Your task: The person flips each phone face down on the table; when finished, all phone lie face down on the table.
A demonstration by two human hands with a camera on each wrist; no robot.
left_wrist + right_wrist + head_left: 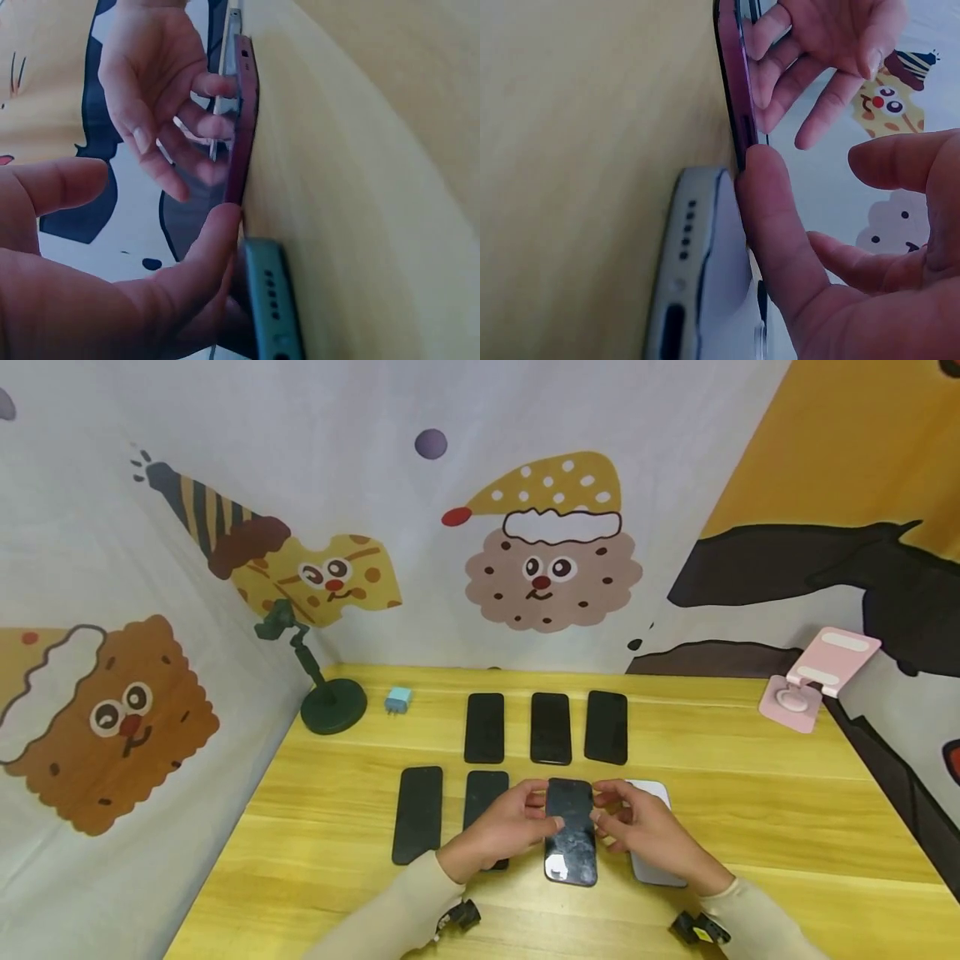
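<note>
While the head view shows a black phone (574,845), wrist views catch its purple edge (246,127) between loosely spread hands (512,818) (645,825)

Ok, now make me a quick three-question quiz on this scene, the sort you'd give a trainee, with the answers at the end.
1. Count: in the head view, how many phones lie in the far row?
2. True or false: the blue charger lies nearer to the green stand than to the pink stand.
3. Name it: in the head view, what lies between the left hand and the right hand?

Key:
1. Three.
2. True.
3. A dark phone, with a bright reflection at its near end.
</note>
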